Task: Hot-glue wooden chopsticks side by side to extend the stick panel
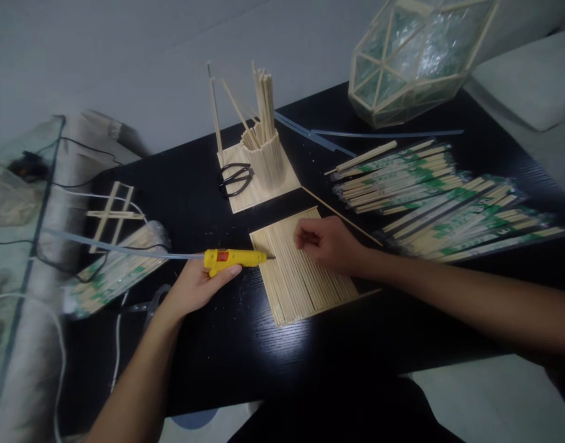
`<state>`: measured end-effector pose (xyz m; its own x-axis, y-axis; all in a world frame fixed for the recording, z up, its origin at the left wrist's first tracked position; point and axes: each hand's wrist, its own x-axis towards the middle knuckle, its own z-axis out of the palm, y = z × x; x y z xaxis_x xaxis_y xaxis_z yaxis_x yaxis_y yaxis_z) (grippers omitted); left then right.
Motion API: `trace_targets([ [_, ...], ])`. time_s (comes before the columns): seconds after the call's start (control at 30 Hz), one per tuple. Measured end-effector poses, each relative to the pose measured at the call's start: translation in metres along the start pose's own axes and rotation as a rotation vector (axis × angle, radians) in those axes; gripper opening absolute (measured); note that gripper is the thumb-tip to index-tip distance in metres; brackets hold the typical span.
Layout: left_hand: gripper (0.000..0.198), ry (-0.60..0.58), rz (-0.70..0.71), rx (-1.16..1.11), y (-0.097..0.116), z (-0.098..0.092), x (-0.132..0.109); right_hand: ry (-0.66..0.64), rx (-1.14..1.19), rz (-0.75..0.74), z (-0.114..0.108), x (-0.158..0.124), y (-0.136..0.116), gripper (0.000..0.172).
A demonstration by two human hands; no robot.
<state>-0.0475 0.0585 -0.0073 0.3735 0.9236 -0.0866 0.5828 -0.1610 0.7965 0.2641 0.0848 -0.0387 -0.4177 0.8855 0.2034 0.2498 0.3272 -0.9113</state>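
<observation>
My left hand [197,288] is wrapped around a yellow glue gun [231,259]. A long pale glue stick [139,251] runs out of the gun's back end. Its nozzle points right, over the left edge of a flat panel of wooden sticks [292,280] laid side by side. Above the panel's right part is my right hand [331,245], its fingers curled; whatever they may hold is hidden. From near the panel's upper right corner, one thin wooden stick [342,216] slants down to the right.
Behind the panel, a stick-built cup [268,165] full of sticks stands on a wooden base [243,200] with black-handled scissors [235,178]. Wrapped chopsticks [448,209] lie right, another pack [120,267] left. A faceted frame [412,67] stands at the back right. Cables [119,344] trail left.
</observation>
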Motion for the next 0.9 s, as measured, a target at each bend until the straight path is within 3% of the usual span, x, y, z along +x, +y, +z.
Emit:
trace_targets([
  [0.3, 0.016, -0.036, 0.074, -0.008, 0.0027, -0.0015, 0.0013, 0.006, -0.004, -0.013, 0.0001, 0.0004, 0.0001, 0.02],
  [0.63, 0.023, -0.121, 0.119, 0.026, -0.0047, -0.0032, -0.0019, 0.009, -0.007, -0.016, 0.0005, 0.0001, 0.0008, 0.019],
  [0.9, 0.026, -0.135, 0.161, 0.051, 0.0035, -0.0032, -0.0003, -0.001, -0.015, -0.006, -0.0001, -0.0005, 0.0016, 0.02],
])
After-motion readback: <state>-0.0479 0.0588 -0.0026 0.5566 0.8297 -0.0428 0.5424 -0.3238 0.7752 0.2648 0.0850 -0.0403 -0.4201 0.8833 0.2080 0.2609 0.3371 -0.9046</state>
